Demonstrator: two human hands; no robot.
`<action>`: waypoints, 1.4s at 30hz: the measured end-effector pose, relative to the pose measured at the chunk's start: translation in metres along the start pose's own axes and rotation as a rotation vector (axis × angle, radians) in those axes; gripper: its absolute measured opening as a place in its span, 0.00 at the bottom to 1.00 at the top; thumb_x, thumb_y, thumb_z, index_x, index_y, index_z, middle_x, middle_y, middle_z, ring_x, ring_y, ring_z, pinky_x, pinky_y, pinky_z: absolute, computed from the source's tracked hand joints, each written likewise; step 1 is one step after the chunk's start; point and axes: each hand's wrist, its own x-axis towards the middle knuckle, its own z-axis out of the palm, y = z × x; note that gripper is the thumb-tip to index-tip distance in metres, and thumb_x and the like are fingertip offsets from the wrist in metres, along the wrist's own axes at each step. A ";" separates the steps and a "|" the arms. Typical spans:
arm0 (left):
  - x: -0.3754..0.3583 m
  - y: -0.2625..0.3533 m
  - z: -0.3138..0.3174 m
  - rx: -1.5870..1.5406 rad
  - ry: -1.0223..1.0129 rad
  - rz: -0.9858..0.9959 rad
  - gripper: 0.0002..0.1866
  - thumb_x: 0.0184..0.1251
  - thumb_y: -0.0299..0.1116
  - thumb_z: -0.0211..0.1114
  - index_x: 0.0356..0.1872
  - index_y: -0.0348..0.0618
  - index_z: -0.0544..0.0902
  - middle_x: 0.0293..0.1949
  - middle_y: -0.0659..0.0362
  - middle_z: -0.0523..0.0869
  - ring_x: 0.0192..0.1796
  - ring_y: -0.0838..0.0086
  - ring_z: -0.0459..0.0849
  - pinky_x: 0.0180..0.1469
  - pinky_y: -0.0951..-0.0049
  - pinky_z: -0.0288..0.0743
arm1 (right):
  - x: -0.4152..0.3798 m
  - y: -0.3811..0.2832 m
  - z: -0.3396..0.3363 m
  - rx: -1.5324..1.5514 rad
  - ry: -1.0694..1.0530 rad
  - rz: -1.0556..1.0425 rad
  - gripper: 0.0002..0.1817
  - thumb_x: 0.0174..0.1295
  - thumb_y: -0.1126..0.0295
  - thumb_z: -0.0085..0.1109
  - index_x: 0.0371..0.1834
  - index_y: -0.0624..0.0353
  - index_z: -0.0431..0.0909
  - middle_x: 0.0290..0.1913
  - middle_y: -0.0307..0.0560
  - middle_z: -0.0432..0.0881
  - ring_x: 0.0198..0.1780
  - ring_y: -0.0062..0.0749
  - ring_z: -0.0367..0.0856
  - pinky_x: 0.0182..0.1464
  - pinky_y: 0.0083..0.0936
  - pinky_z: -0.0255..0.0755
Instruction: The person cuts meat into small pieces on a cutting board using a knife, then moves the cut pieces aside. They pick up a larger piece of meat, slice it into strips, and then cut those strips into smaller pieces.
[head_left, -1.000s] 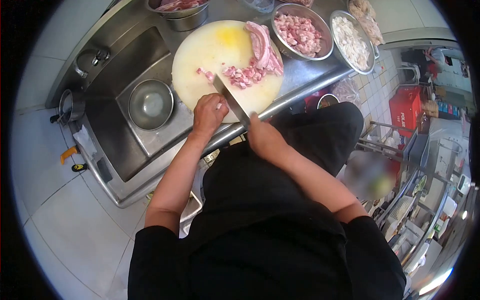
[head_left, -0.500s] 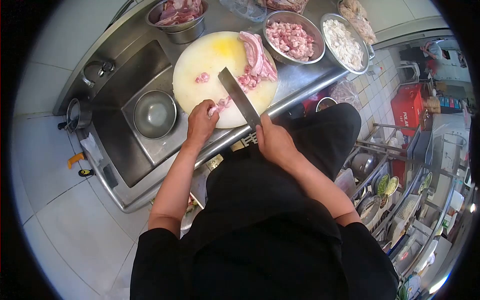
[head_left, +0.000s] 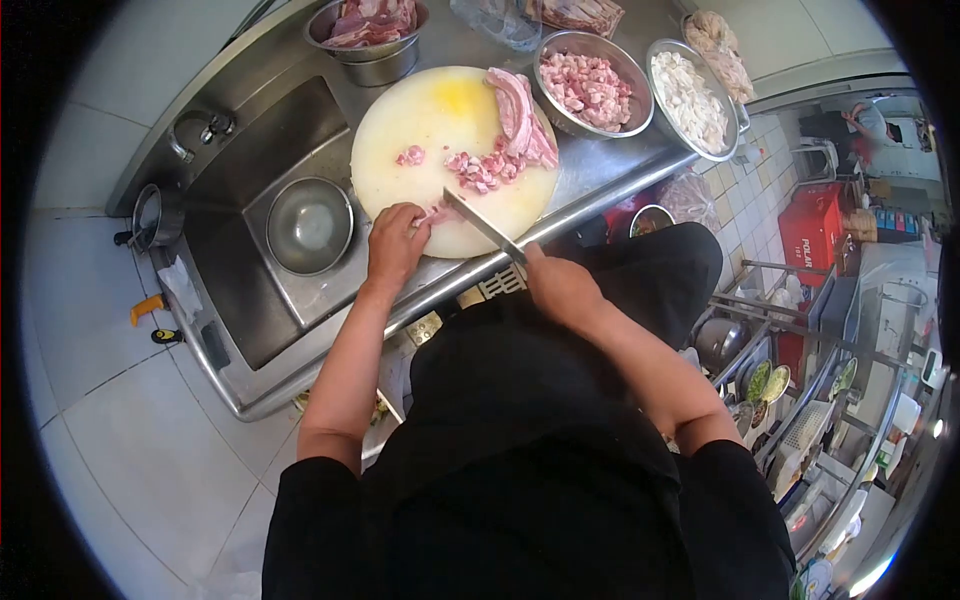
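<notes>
My right hand (head_left: 562, 283) is closed round the handle of a cleaver (head_left: 485, 225). Its blade stands nearly edge-on over the front part of a round white cutting board (head_left: 385, 115), close to a strip of raw meat (head_left: 437, 214). The fingers of my left hand (head_left: 396, 245) pinch the left end of that strip at the board's near edge. Chopped meat pieces (head_left: 483, 172) lie behind the blade, and a small separate clump of meat (head_left: 410, 156) sits to the left. A larger slab of meat (head_left: 515, 110) rests at the board's right rear.
Left of the board is a sink (head_left: 255, 325) with a steel bowl (head_left: 310, 228). A bowl of diced meat (head_left: 585, 90) and a bowl of white slices (head_left: 690, 102) stand on the right. Stacked bowls with meat (head_left: 368, 25) stand behind. A person (head_left: 850, 130) is far right.
The cleaver has swung down and to the right, its blade turning edge-on beside the strip. Cut pieces now show behind it. My left hand has shifted slightly left.
</notes>
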 end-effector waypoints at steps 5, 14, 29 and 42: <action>-0.003 -0.002 0.003 -0.016 0.018 0.029 0.10 0.61 0.30 0.72 0.42 0.41 0.85 0.44 0.53 0.88 0.50 0.56 0.85 0.55 0.60 0.78 | -0.003 -0.006 -0.015 0.170 0.209 0.048 0.08 0.74 0.71 0.49 0.47 0.66 0.66 0.28 0.69 0.83 0.34 0.66 0.85 0.38 0.58 0.77; -0.006 -0.005 0.003 -0.026 0.041 0.049 0.12 0.60 0.29 0.71 0.45 0.41 0.86 0.48 0.52 0.88 0.54 0.55 0.84 0.59 0.60 0.78 | -0.016 -0.033 -0.019 0.314 0.411 -0.183 0.08 0.74 0.71 0.51 0.46 0.64 0.66 0.29 0.64 0.81 0.34 0.64 0.84 0.38 0.57 0.76; -0.003 0.002 -0.001 -0.083 -0.016 -0.041 0.10 0.60 0.27 0.69 0.43 0.38 0.86 0.47 0.50 0.89 0.52 0.54 0.87 0.57 0.59 0.80 | 0.005 -0.032 -0.009 0.164 0.179 -0.126 0.08 0.74 0.71 0.47 0.46 0.67 0.67 0.28 0.66 0.83 0.33 0.64 0.85 0.36 0.57 0.77; 0.007 0.000 0.011 -0.035 0.006 0.006 0.11 0.57 0.28 0.71 0.41 0.39 0.87 0.43 0.51 0.89 0.46 0.54 0.87 0.50 0.60 0.82 | 0.068 -0.047 0.014 0.209 0.135 -0.188 0.07 0.69 0.75 0.48 0.45 0.67 0.66 0.29 0.71 0.84 0.36 0.67 0.86 0.40 0.57 0.78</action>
